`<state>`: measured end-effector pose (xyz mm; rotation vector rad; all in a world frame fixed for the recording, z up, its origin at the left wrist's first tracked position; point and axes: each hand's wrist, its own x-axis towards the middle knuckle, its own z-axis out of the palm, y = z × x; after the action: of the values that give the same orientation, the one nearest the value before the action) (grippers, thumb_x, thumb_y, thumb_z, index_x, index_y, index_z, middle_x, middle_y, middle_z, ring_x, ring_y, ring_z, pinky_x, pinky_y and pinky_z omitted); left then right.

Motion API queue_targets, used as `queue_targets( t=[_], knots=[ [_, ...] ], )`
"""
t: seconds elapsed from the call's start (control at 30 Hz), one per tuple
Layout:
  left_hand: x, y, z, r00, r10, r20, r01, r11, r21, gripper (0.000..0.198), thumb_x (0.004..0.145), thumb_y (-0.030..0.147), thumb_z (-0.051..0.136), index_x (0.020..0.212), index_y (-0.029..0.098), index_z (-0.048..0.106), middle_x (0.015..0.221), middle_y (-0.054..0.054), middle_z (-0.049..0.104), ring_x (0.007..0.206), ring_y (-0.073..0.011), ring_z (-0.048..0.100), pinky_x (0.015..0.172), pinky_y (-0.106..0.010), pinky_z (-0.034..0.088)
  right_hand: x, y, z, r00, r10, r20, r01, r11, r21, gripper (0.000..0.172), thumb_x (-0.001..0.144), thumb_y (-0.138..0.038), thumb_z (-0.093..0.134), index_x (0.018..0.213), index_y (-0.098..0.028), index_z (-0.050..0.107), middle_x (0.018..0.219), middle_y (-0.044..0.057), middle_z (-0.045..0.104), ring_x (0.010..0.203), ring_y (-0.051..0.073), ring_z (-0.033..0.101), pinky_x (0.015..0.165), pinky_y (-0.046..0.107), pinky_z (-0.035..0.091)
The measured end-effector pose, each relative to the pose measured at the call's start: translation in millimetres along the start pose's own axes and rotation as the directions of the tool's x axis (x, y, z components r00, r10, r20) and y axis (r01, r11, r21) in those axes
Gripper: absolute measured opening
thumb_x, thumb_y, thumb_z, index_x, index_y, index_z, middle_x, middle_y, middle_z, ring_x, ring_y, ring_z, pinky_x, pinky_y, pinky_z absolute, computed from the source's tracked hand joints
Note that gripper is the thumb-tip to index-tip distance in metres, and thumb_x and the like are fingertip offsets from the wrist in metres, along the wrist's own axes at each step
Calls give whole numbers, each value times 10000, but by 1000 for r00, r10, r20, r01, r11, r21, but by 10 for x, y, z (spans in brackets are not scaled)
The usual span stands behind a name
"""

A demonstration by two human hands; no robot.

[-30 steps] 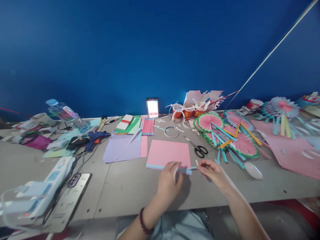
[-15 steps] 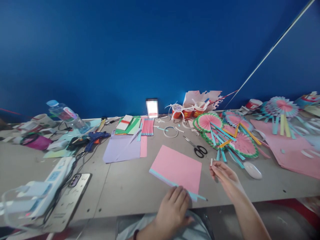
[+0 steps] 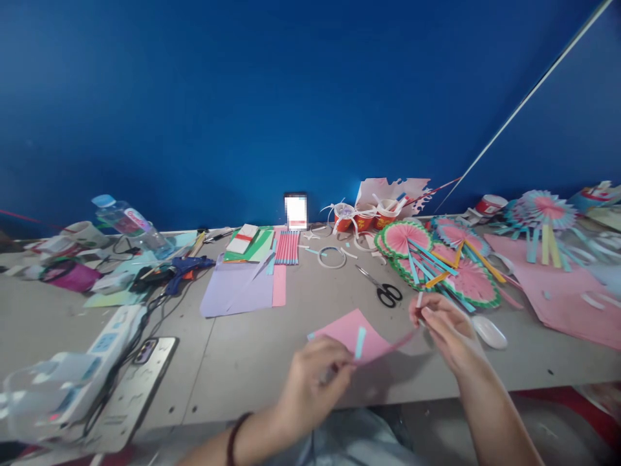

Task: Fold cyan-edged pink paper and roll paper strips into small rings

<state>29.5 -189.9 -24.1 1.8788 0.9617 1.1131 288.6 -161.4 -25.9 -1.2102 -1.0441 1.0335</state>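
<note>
Pink paper sheet (image 3: 345, 329) pinched in our left hand (image 3: 313, 382) near the desk's (image 3: 247, 362) front edge, slanting toward our right hand (image 3: 449, 327), which grips a small white strip (image 3: 420, 299). Beyond: black-handled scissors (image 3: 380, 284); watermelon-coloured paper fans (image 3: 410, 238) toward the back edge.

Left hand (image 3: 313, 383) grips bent pink paper sheet (image 3: 350, 328); right hand (image 3: 449, 331) pinches small white strip (image 3: 420, 299); black-handled metal scissors (image 3: 385, 296) beyond hands, between them.

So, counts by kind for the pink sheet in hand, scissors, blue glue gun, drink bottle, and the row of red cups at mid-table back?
Pink sheet: 1
Scissors: 1
Glue gun: 1
Bottle: 1
Red cups: 3
Total: 7
</note>
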Motion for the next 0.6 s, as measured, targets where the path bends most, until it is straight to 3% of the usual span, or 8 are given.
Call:
queue_targets(
  t=[0.03, 0.1, 0.2, 0.27, 0.37, 0.43, 0.53, 0.6],
  knots=[
    [104, 46, -81, 995, -73, -68, 66, 993, -97, 161, 851, 254, 621, 727, 177, 689, 689, -58, 666, 657, -149, 611, 628, -236, 488, 39, -78, 11, 999, -45, 19, 45, 999, 8, 222, 712, -453, 720, 751, -251, 636, 745, 35, 596, 635, 175, 525, 572, 321, 429],
    [294, 102, -231, 976, -208, -70, 180, 942, -283, 175, 810, 334, 677, 750, 172, 712, 723, -61, 677, 669, -153, 606, 611, -236, 478, 131, -231, 31, 991, -112, 71, 112, 994, 9, 195, 736, -438, 706, 765, -259, 633, 772, 38, 599, 646, 175, 528, 590, 327, 439],
    [528, 78, -422, 930, -367, -34, 299, 804, -514, 232, 710, 372, 770, 815, 172, 721, 810, -61, 709, 696, -155, 616, 619, -236, 485, 290, -401, 80, 973, -176, 149, 168, 983, 67, 215, 750, -468, 684, 799, -266, 628, 764, 39, 606, 670, 189, 552, 616, 340, 462],
    [666, -12, -527, 915, -403, 20, 337, 735, -588, 250, 681, 354, 797, 834, 172, 723, 855, -59, 722, 735, -152, 629, 670, -234, 492, 393, -450, 148, 963, -181, 201, 161, 981, 110, 231, 771, -464, 664, 897, -276, 616, 813, 39, 635, 722, 194, 579, 662, 346, 476],
    [864, -239, -645, 885, -449, 125, 428, 675, -602, 312, 659, 366, 808, 881, 165, 720, 829, -51, 719, 670, -134, 623, 617, -224, 478, 513, -415, 306, 959, -134, 251, 111, 988, 105, 354, 763, -478, 656, 1031, -272, 549, 932, 60, 659, 838, 219, 616, 751, 373, 486],
    [983, -424, -696, 858, -484, 174, 488, 661, -570, 360, 637, 365, 820, 914, 162, 714, 786, -42, 710, 662, -139, 630, 605, -226, 476, 560, -334, 415, 951, -55, 304, 23, 994, 108, 473, 729, -541, 648, 1080, -260, 498, 919, 66, 656, 813, 228, 626, 727, 375, 491],
    [1129, -687, -740, 836, -539, 99, 518, 719, -463, 404, 573, 362, 849, 893, 156, 713, 795, -33, 705, 658, -139, 627, 613, -238, 480, 569, -180, 527, 912, 44, 408, -94, 990, 103, 576, 725, -533, 648, 1164, -235, 424, 837, 36, 632, 683, 179, 595, 639, 322, 474],
    [1205, -821, -757, 823, -556, 116, 557, 751, -354, 405, 566, 351, 849, 889, 147, 717, 849, -53, 714, 710, -157, 638, 657, -257, 489, 532, -86, 568, 882, 91, 462, -133, 989, 60, 607, 745, -446, 672, 1234, -232, 381, 831, 13, 628, 647, 133, 557, 604, 265, 439]
  ],
)
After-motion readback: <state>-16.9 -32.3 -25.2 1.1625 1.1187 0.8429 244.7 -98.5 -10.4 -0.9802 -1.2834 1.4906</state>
